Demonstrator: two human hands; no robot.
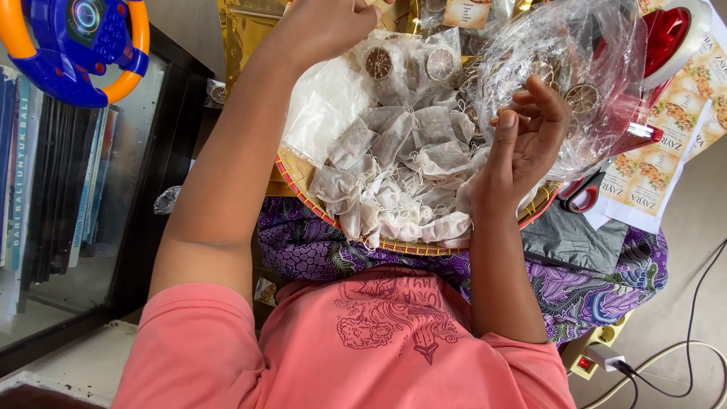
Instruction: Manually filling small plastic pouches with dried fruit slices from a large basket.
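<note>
My left hand (pixel 326 26) pinches closed above the round woven tray (pixel 297 176) of white mesh sachets (pixel 394 174), while my right hand (pixel 526 140), fingers loosely curled and empty, steadies the crinkled clear plastic bag (pixel 560 68).

Gold pouches (pixel 246 30) top left; cream floral labels (pixel 655 163), perhaps stacked, right.

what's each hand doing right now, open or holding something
Left hand: closed, pinching something too small to tell.
Right hand: open, fingers curled, holding nothing, beside the clear plastic bag.
</note>
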